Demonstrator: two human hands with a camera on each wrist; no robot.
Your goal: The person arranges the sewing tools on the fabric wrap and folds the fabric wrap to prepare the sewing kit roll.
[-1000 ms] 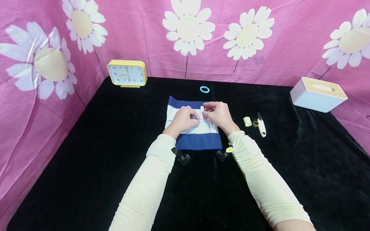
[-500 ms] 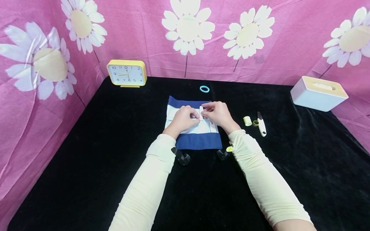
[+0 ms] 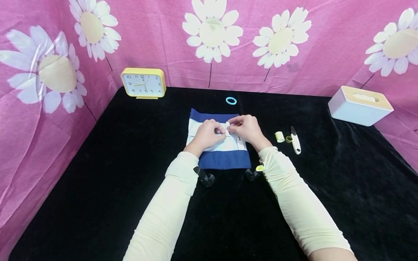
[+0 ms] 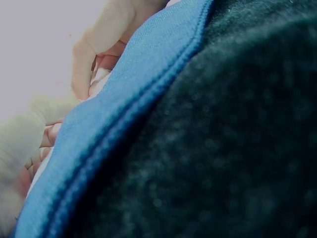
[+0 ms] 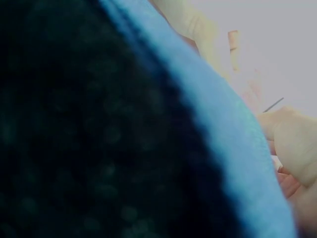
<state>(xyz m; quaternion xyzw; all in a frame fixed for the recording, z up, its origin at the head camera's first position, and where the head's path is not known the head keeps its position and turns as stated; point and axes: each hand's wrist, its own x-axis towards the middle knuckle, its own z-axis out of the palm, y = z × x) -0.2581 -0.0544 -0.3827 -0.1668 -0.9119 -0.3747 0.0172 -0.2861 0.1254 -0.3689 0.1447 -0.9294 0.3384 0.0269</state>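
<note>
In the head view, a cloth [image 3: 224, 159] with navy bands at both ends and a white middle lies flat on the black table. Over its white part, my left hand [image 3: 207, 135] pinches the fabric between thumb and forefinger. Close beside it, my right hand [image 3: 246, 127] has its thumb and fingers drawn together at a small white strip [image 3: 227, 125]. The right wrist view shows a thin dark needle [image 5: 273, 104] poking out from the right fingertips. Both wrist views are partly covered by the cloth's blue hem [image 4: 119, 109], and glare washes out the white area.
Right of the cloth lie a pale yellow thread spool [image 3: 279, 137], a small olive ring [image 3: 289, 139] and a white-handled tool [image 3: 295, 142] with a dark blade. A light blue ring [image 3: 231, 100] lies behind. A yellow clock [image 3: 143, 83] and tissue box [image 3: 359, 107] stand at the back.
My right fingertips have shifted slightly left toward the left hand, and the white strip leans a little differently. The left hand and the cloth look the same.
</note>
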